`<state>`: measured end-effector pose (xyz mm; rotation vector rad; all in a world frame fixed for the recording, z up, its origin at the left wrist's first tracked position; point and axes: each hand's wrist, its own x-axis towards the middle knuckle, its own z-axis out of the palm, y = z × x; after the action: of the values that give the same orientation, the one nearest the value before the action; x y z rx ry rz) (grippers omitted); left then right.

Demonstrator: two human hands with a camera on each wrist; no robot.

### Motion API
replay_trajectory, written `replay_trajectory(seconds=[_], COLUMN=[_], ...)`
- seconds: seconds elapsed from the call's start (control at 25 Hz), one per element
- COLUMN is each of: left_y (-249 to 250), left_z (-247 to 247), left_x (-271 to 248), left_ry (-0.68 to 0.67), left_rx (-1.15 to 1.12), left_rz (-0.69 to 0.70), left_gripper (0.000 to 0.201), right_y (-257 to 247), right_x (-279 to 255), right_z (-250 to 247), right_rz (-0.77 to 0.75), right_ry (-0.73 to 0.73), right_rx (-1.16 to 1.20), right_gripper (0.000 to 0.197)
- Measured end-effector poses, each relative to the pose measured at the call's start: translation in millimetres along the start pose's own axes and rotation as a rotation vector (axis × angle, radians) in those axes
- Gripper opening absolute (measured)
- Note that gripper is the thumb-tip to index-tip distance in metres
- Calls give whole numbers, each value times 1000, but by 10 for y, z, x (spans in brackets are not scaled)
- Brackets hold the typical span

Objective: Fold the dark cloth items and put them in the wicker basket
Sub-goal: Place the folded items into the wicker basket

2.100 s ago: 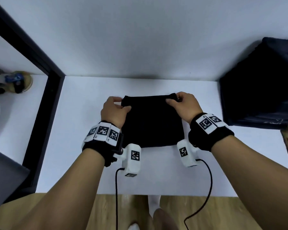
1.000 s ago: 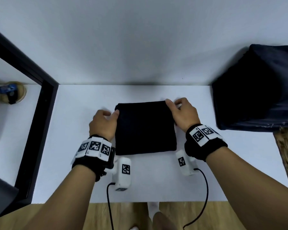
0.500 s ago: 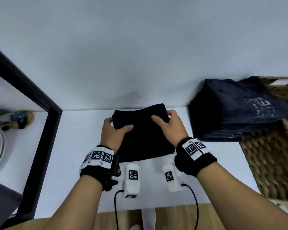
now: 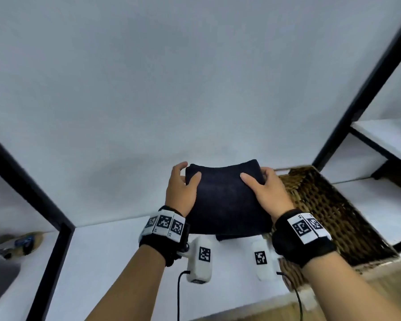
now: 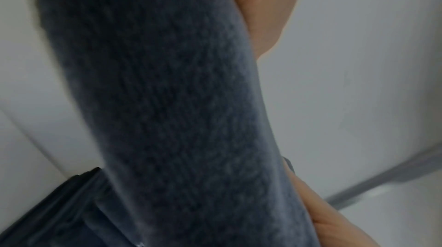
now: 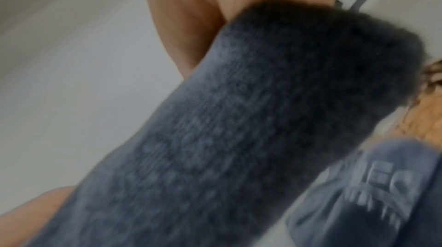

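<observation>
While lifted: your left hand [image 4: 180, 193] and right hand [image 4: 265, 193] clamp the folded dark knitted cloth [image 4: 225, 200].
Risk: loosened thumbs let folds spill beside the brown wicker basket [image 4: 329, 205].

Both forearms bare, no sleeves. Left hand [image 4: 180, 190] and right hand [image 4: 265, 193]: each wrist carries a black strap [image 4: 299, 245] faced with white square-code tags [image 4: 164, 224]; a white tagged camera module [image 4: 200, 259] sits below each wrist, trailing a black cable [image 4: 178, 295]
</observation>
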<state>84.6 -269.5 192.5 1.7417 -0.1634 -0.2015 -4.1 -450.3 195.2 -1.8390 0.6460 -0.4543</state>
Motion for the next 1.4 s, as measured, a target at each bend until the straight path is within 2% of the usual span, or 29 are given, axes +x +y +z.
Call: replay_trajectory(seconds=[0.2, 0.36, 0.56, 0.68, 0.88, 0.96, 1.08, 1.2, 1.28, 1.4], left_y=[238, 210, -117, -374, -817, -1010, -1210, -1418, -1549, -1741], left_z=[1176, 2299, 3296, 3669, 4004, 4095, 4150, 4186, 4240, 4351], left_x=[49, 251, 486, 607, 749, 805, 915, 1050, 1043, 920], left_ry=[-67, -62, -35, -36, -84, -76, -55, -80, -124, -207], left_rx=[90, 147, 340, 528, 749, 748, 711, 713, 809, 1075], left_rz=[84, 54, -52, -158, -404, -502, -562, -620, -605, -438], left_gripper=[37, 37, 37, 37, 42, 50, 59, 72, 85, 85], right_y=[290, 811, 1603, 2012, 2593, 2829, 3141, 3354, 3436, 3507], right_x=[491, 1224, 1937, 2225, 2444, 2504, 2552, 2551, 2538, 2591], right_z=[-1051, -1789, -2229, -2218, -1932, -1787, -1572, -1353, -1243, -1161], right_rz=[37, 55, 198, 303, 408, 454, 520, 571, 594, 605], right_ry=[19, -37, -139, -179, -277, -306, -305, -317, -357, -387], right_rx=[-40, -62, -123, -204, -277, -282, -230, -231, -269, -292], right_gripper=[49, 43, 44, 48, 46, 43, 40, 46, 50, 55])
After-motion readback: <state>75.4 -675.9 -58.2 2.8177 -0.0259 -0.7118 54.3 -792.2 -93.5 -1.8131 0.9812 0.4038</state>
